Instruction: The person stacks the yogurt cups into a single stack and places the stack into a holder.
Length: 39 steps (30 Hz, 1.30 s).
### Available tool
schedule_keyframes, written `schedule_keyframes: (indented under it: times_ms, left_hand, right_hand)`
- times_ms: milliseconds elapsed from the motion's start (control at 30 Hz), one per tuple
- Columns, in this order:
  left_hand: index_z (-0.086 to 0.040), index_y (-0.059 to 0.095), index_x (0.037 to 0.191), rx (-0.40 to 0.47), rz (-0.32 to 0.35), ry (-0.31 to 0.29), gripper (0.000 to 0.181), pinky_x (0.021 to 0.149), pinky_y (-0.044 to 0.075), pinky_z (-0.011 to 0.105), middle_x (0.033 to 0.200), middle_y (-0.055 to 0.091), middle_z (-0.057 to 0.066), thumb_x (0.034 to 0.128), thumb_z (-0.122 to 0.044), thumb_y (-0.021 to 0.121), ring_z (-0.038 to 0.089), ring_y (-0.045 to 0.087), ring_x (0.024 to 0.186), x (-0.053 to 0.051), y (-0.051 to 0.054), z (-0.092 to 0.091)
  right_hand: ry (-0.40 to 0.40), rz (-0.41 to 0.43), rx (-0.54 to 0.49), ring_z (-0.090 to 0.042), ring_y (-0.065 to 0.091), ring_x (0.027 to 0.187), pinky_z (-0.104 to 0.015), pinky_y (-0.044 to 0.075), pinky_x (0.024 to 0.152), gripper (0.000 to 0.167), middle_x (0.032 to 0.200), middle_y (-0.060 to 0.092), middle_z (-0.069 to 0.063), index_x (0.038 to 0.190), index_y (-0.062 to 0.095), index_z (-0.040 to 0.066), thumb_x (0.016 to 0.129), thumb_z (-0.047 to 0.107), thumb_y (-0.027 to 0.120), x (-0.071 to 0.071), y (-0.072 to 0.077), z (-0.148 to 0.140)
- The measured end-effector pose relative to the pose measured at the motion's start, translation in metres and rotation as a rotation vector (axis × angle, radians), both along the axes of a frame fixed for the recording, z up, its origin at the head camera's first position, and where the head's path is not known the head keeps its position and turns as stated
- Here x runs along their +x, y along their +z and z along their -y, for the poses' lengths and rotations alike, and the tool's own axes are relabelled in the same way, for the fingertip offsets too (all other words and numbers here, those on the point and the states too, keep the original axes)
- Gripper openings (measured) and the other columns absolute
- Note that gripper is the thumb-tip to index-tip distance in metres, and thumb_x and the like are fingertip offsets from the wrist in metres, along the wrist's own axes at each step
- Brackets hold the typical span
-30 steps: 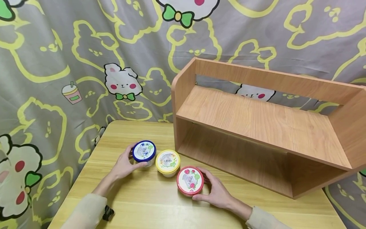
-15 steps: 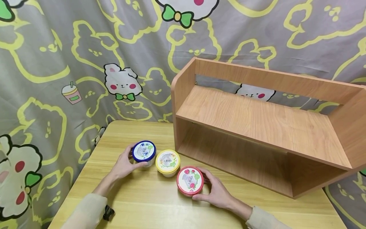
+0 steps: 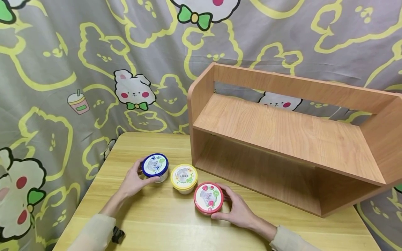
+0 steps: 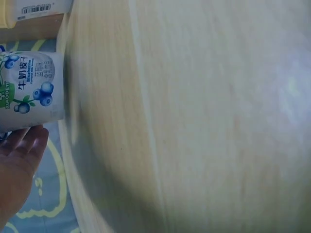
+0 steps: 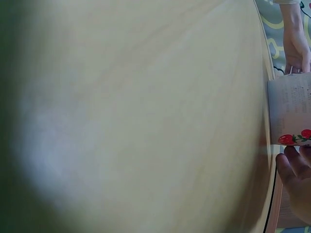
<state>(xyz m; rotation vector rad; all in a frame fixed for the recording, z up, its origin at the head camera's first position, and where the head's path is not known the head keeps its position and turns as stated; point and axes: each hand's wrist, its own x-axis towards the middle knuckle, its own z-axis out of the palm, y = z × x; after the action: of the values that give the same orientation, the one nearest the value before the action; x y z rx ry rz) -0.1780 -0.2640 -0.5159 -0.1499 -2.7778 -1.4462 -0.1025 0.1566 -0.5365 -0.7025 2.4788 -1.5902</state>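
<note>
My left hand (image 3: pixel 134 183) holds a tub with a blue lid (image 3: pixel 155 165), its thumb at the near side and fingers behind. Blueberries are printed on that tub's white wall (image 4: pixel 31 90) in the left wrist view, with the left hand's fingers (image 4: pixel 34 143) against it. A yellow-lidded tub (image 3: pixel 184 177) stands in the middle, untouched. To the right, my right hand (image 3: pixel 235 208) holds a red-lidded tub (image 3: pixel 208 198) between thumb and fingers. Strawberries show on its side (image 5: pixel 290 109) in the right wrist view. All three tubs stand upright in a slanting row.
A two-tier wooden shelf (image 3: pixel 282 129) stands at the right and back of the wooden table (image 3: pixel 157 223). Its left front corner is close to the yellow-lidded tub. A patterned curtain (image 3: pixel 94 62) hangs behind the table. A small black object (image 3: pixel 118 234) shows by the left sleeve.
The blue-lidded tub has shifted slightly left together with my left hand, widening the gap to the yellow-lidded tub. The right hand and the red-lidded tub have stayed put.
</note>
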Motion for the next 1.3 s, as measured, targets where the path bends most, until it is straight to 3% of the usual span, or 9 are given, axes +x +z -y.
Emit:
schedule_keyframes:
  times_ms: [400,700,800,933,1033,1200,1300]
  left_hand:
    - [0.0,0.034,0.159,-0.012,-0.021,0.029,0.102,0.11,0.049,0.061,0.148,0.055,0.027,0.0817,-0.032,0.092,0.046,0.058,0.13,0.008,0.006,0.012]
    - [-0.002,0.034,0.159,-0.019,-0.026,0.05,0.102,0.109,0.047,0.06,0.148,0.056,0.025,0.0814,-0.032,0.093,0.043,0.057,0.129,0.014,0.021,0.013]
    - [-0.002,0.034,0.16,-0.024,-0.039,0.046,0.102,0.108,0.048,0.052,0.148,0.056,0.024,0.0816,-0.031,0.093,0.041,0.057,0.129,0.017,0.028,0.013]
    - [-0.001,0.035,0.159,-0.029,-0.077,0.039,0.1,0.103,0.047,0.023,0.148,0.057,0.024,0.0815,-0.028,0.093,0.038,0.058,0.129,0.02,0.038,0.013]
    - [-0.001,0.037,0.158,-0.035,-0.109,0.036,0.099,0.098,0.044,0.009,0.147,0.058,0.023,0.0811,-0.026,0.093,0.026,0.059,0.127,0.023,0.044,0.012]
    - [-0.004,0.04,0.158,-0.039,-0.147,0.031,0.097,0.098,0.045,0.009,0.146,0.061,0.02,0.08,-0.025,0.094,-0.008,0.052,0.117,0.027,0.056,0.007]
    - [-0.006,0.041,0.158,-0.037,-0.162,0.025,0.097,0.099,0.045,0.008,0.146,0.061,0.02,0.0792,-0.026,0.095,-0.016,0.049,0.115,0.032,0.064,0.002]
  right_hand:
    - [-0.003,-0.004,0.014,-0.009,0.062,0.131,-0.028,0.055,0.11,0.095,0.15,0.062,0.001,0.157,0.043,0.027,0.078,0.037,0.095,0.0,0.001,0.0]
    - [-0.006,0.001,0.019,-0.009,0.062,0.13,-0.028,0.055,0.109,0.095,0.15,0.062,0.002,0.157,0.043,0.028,0.077,0.038,0.095,0.0,0.0,-0.001]
    - [-0.008,0.008,0.017,-0.009,0.062,0.13,-0.028,0.055,0.109,0.095,0.149,0.062,0.001,0.156,0.044,0.027,0.077,0.037,0.096,0.0,0.001,0.0]
    - [-0.006,0.014,0.018,-0.009,0.062,0.13,-0.027,0.055,0.109,0.095,0.149,0.062,0.002,0.156,0.044,0.027,0.077,0.039,0.095,0.0,0.001,0.0]
    - [-0.005,0.019,0.022,-0.008,0.062,0.129,-0.028,0.055,0.109,0.096,0.149,0.062,0.002,0.156,0.044,0.026,0.077,0.041,0.095,0.0,0.001,-0.001]
    - [-0.002,0.024,0.02,-0.009,0.062,0.129,-0.028,0.055,0.11,0.096,0.149,0.062,0.002,0.156,0.044,0.026,0.077,0.041,0.095,-0.001,0.001,-0.001]
    - [0.004,0.023,0.019,-0.009,0.062,0.129,-0.028,0.055,0.109,0.095,0.149,0.062,0.001,0.157,0.044,0.026,0.077,0.041,0.095,-0.001,0.001,-0.002]
